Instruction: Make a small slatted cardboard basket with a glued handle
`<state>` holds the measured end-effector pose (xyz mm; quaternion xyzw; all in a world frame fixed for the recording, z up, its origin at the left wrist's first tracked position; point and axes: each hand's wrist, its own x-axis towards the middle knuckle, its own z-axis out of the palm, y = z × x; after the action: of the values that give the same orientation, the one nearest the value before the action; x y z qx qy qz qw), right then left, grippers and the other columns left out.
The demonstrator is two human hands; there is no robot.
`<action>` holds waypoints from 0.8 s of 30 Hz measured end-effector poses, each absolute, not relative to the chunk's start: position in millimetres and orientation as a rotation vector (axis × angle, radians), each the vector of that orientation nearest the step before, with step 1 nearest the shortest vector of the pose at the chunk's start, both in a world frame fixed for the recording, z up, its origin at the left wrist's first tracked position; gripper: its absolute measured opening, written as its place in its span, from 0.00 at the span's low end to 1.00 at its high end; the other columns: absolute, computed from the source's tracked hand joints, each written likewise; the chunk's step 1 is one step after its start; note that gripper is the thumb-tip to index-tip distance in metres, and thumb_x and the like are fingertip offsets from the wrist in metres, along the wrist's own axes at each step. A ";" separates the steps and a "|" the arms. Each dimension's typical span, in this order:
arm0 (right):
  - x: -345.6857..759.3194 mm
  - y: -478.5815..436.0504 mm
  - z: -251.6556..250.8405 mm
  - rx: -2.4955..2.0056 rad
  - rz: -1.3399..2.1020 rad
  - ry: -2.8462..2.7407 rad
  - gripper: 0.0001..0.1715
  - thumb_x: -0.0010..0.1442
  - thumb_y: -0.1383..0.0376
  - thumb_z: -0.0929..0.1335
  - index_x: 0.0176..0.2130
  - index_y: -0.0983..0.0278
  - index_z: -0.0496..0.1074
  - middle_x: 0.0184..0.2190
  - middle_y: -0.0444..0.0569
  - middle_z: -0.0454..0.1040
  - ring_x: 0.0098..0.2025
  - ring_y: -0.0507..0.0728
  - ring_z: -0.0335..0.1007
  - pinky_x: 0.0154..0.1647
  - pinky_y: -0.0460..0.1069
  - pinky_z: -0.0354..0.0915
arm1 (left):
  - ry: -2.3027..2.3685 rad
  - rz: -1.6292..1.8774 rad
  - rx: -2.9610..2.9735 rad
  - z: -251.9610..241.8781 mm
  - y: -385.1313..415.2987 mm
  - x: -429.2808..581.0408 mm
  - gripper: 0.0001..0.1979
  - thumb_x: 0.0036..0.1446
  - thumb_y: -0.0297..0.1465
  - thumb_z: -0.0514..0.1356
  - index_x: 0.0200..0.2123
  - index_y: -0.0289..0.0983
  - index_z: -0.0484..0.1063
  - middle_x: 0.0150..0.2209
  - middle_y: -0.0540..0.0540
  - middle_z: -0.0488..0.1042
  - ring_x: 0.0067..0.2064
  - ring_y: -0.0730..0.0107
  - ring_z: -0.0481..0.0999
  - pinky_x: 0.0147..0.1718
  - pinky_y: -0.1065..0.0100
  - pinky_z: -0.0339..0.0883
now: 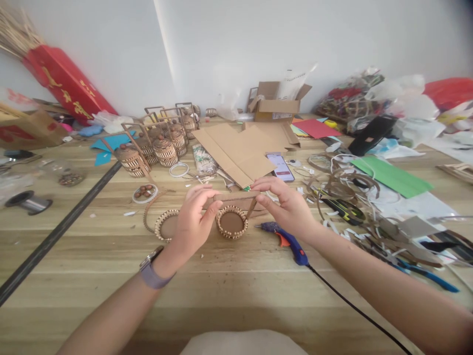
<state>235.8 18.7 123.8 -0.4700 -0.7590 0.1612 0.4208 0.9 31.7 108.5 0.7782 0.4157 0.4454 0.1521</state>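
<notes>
A small round basket (pixel 231 224) with a beaded-looking rim and brown bottom stands on the table in front of me. Over it spans a thin brown handle (pixel 236 197), bent down at the right to the basket's rim. My left hand (pixel 192 219) is closed at the handle's left end; its own fingers partly hide that end. At the right corner, my right hand (pixel 286 204) pinches the handle between thumb and fingers. A second round basket piece (pixel 168 225) lies partly behind my left hand. The blue glue gun (pixel 291 242) rests below my right hand.
Finished-looking lidded baskets with handles (pixel 164 150) stand at the back left. Nearby is a dish of brown beads (pixel 145 193). Cardboard sheets (pixel 236 148) and a phone (pixel 280 166) lie ahead. Tangled strips (pixel 340 177) and blue pliers (pixel 428 276) cover the right side.
</notes>
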 end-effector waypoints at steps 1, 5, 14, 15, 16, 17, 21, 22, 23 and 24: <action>235.2 20.0 123.4 -1.185 0.414 -1.902 0.11 0.66 0.57 0.64 0.41 0.57 0.74 0.44 0.51 0.78 0.49 0.61 0.72 0.53 0.59 0.64 | 1.202 1.276 2.209 108.4 33.0 0.9 0.11 0.66 0.39 0.54 0.42 0.40 0.72 0.47 0.43 0.77 0.55 0.59 0.72 0.56 0.56 0.66; 233.4 22.4 123.2 -1.219 0.456 -1.895 0.12 0.66 0.56 0.64 0.42 0.59 0.73 0.43 0.52 0.78 0.47 0.61 0.72 0.51 0.57 0.65 | 1.221 1.248 2.108 110.5 35.0 -0.5 0.13 0.65 0.39 0.55 0.44 0.39 0.74 0.49 0.42 0.77 0.55 0.58 0.73 0.56 0.56 0.65; 242.8 18.8 111.2 -1.334 0.491 -1.771 0.20 0.64 0.51 0.65 0.50 0.59 0.71 0.46 0.53 0.78 0.47 0.61 0.74 0.48 0.57 0.68 | 1.379 1.386 1.862 101.0 23.2 -16.9 0.19 0.64 0.43 0.56 0.52 0.39 0.71 0.50 0.41 0.75 0.50 0.61 0.76 0.50 0.60 0.70; 244.9 17.8 108.9 -1.340 0.505 -1.764 0.20 0.64 0.52 0.65 0.50 0.59 0.71 0.46 0.52 0.78 0.47 0.60 0.74 0.49 0.57 0.68 | 1.410 1.392 1.848 99.8 21.9 -22.9 0.17 0.64 0.43 0.56 0.50 0.39 0.72 0.48 0.42 0.76 0.49 0.61 0.76 0.49 0.61 0.70; 247.3 16.6 106.7 -1.351 0.520 -1.759 0.19 0.64 0.52 0.65 0.50 0.59 0.71 0.46 0.52 0.78 0.47 0.60 0.74 0.49 0.57 0.68 | 1.454 1.366 1.857 98.8 20.6 -30.6 0.15 0.64 0.42 0.56 0.47 0.39 0.73 0.46 0.43 0.77 0.47 0.61 0.77 0.48 0.61 0.70; 249.9 15.0 104.8 -1.364 0.533 -1.756 0.19 0.64 0.52 0.65 0.49 0.59 0.71 0.46 0.52 0.78 0.47 0.60 0.74 0.50 0.58 0.68 | 1.510 1.316 1.896 97.7 19.4 -39.9 0.14 0.64 0.41 0.56 0.44 0.40 0.74 0.43 0.44 0.78 0.46 0.61 0.77 0.48 0.61 0.70; 262.7 6.1 99.4 -1.425 0.554 -1.763 0.17 0.63 0.53 0.65 0.45 0.59 0.73 0.43 0.52 0.79 0.45 0.62 0.75 0.48 0.59 0.68 | 1.670 0.998 2.268 82.0 15.0 -83.5 0.11 0.62 0.41 0.57 0.36 0.42 0.76 0.39 0.44 0.79 0.44 0.56 0.75 0.47 0.56 0.68; 265.6 3.7 98.8 -1.437 0.548 -1.773 0.16 0.63 0.52 0.65 0.43 0.58 0.74 0.42 0.52 0.79 0.44 0.63 0.75 0.47 0.59 0.69 | 1.690 0.883 2.354 74.9 13.7 -92.5 0.11 0.61 0.40 0.58 0.37 0.42 0.77 0.39 0.43 0.80 0.43 0.54 0.75 0.46 0.54 0.68; 267.8 1.5 98.6 -1.446 0.539 -1.790 0.15 0.63 0.52 0.65 0.42 0.58 0.74 0.41 0.51 0.79 0.44 0.63 0.75 0.46 0.59 0.69 | 1.701 0.765 2.430 67.2 12.1 -99.6 0.11 0.61 0.39 0.59 0.37 0.41 0.77 0.39 0.42 0.80 0.43 0.52 0.74 0.45 0.53 0.68; 269.0 -0.9 99.0 -1.449 0.528 -1.814 0.14 0.64 0.52 0.65 0.40 0.57 0.75 0.40 0.51 0.79 0.43 0.63 0.75 0.45 0.59 0.69 | 1.703 0.655 2.501 60.0 10.3 -104.5 0.10 0.60 0.38 0.59 0.37 0.41 0.78 0.40 0.41 0.80 0.44 0.50 0.73 0.45 0.51 0.67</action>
<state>269.0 -0.9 99.0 -0.5652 -0.7074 0.2060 0.3710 -104.5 10.3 60.0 0.8076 0.5499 0.2116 0.0230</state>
